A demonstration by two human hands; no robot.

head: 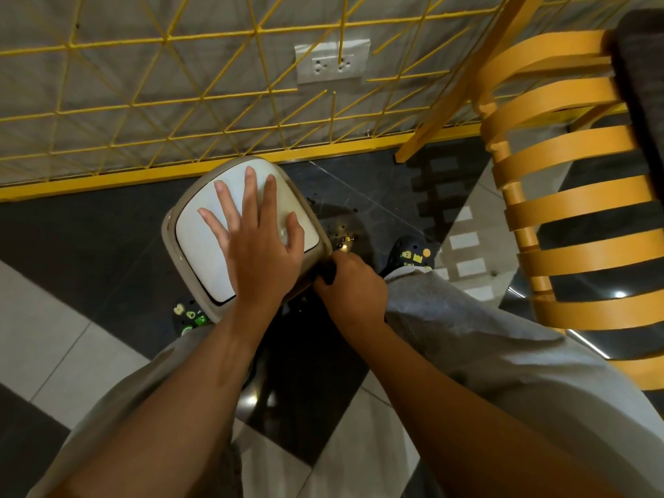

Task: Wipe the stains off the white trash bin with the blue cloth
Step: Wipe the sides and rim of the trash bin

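Trash bin (169,230) stands on the dark floor (90,224) close to the yellow skirting (107,178), between the person's shoes (413,254). Left hand (258,242) lies flat on the white lid (201,246), fingers straight and spread apart. Right hand (350,285) is at the bin's near right rim, fingers curled tight on a scrap of cloth (325,276) that looks dark in this light.

The sides of the white plastic trash bin (196,242) are hidden under its lid and the left hand (251,242). The right hand (350,285) curls round a dark bit (326,276) too small to identify. The orange slatted chair (560,195) runs off the right edge.
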